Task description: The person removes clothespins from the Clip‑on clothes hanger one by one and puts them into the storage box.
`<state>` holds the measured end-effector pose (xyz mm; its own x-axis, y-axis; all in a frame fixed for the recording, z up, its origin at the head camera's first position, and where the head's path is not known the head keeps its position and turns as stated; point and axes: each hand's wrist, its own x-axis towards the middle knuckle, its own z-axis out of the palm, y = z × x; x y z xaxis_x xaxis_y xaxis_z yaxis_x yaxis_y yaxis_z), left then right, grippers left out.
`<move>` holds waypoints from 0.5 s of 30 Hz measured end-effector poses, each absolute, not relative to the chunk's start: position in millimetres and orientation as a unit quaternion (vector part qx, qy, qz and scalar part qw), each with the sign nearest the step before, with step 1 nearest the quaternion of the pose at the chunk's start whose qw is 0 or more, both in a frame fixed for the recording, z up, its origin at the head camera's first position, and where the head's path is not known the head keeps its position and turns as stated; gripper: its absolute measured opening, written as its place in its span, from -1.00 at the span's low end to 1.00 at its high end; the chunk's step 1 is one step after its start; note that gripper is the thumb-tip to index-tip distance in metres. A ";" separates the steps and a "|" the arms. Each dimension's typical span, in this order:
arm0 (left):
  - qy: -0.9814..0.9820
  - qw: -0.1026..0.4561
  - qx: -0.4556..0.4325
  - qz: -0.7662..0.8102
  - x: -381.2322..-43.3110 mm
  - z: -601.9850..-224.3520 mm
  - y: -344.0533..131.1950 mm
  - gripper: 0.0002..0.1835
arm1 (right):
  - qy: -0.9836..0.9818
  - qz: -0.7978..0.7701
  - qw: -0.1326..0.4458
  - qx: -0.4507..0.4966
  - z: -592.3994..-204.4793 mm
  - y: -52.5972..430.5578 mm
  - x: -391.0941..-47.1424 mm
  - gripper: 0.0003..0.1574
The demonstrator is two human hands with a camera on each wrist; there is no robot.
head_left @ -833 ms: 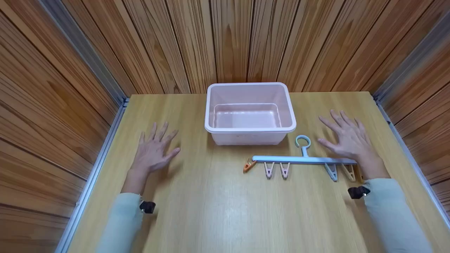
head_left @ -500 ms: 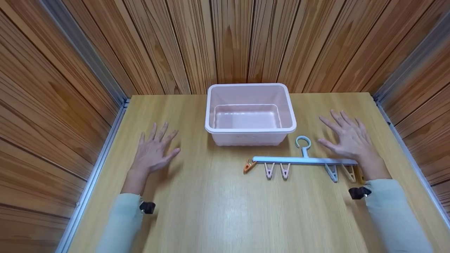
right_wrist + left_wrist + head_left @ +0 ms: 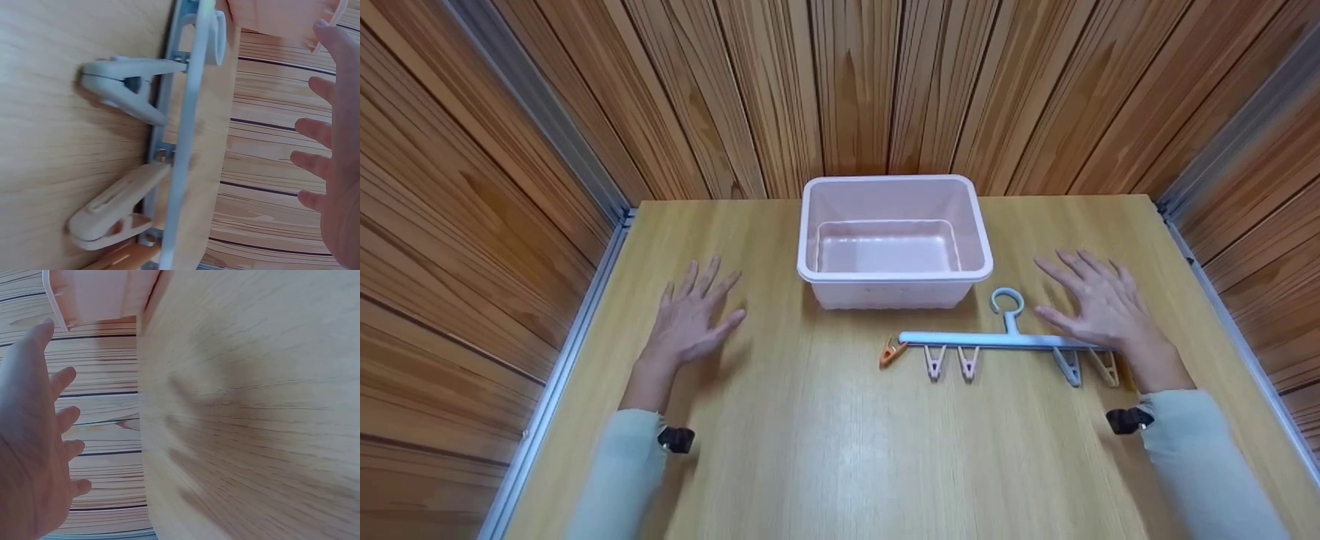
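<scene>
My left hand hovers over the left part of the table, fingers spread, holding nothing; its shadow falls on the wood in the left wrist view. Fingers spread as well, my right hand hovers above the right end of a light blue clip hanger and holds nothing. The hanger lies flat, its hook toward the back. From its bar hang an orange clip, two pale pink clips, a blue clip and a beige clip. Another orange clip shows at the right end, mostly hidden by my wrist in the head view.
A pale pink plastic basin with nothing in it stands at the back middle of the wooden table, just behind the hanger. Wood-panelled walls rise at the back and both sides, with metal rails along the table's sides.
My right hand has drawn slightly back toward me, its fingertips now lower in the head view. The left hand has barely shifted. Hanger and basin stay in place.
</scene>
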<state>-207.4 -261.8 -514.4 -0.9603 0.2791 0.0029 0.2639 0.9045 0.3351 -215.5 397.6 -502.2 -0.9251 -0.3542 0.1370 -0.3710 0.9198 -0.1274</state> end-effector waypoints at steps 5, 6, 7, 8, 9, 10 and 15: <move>0.972 0.020 0.133 0.193 -208.8 -512.9 -260.5 -0.14 | -0.975 0.069 0.070 0.199 -510.0 398.2 -211.2 0.04; 0.971 0.019 0.132 0.198 -209.0 -512.6 -260.0 -0.14 | -0.975 0.070 0.070 0.199 -511.7 398.3 -210.5 0.04; 0.970 0.017 0.131 0.202 -209.2 -512.3 -259.5 -0.14 | -0.975 0.071 0.068 0.200 -513.5 398.5 -209.5 0.04; 0.970 0.015 0.131 0.206 -209.4 -511.9 -258.9 -0.14 | -0.975 0.072 0.065 0.200 -515.4 398.8 -208.9 0.04; 0.969 0.012 0.132 0.209 -209.7 -511.3 -258.2 -0.14 | -0.975 0.075 0.061 0.200 -517.0 399.0 -208.2 0.04; 0.968 0.009 0.133 0.213 -210.0 -510.7 -257.5 -0.14 | -0.975 0.080 0.057 0.201 -518.7 399.2 -207.5 0.03; 0.965 -0.006 0.141 0.221 -212.2 -507.4 -254.4 -0.14 | -0.975 0.101 0.027 0.195 -525.0 399.2 -203.7 0.03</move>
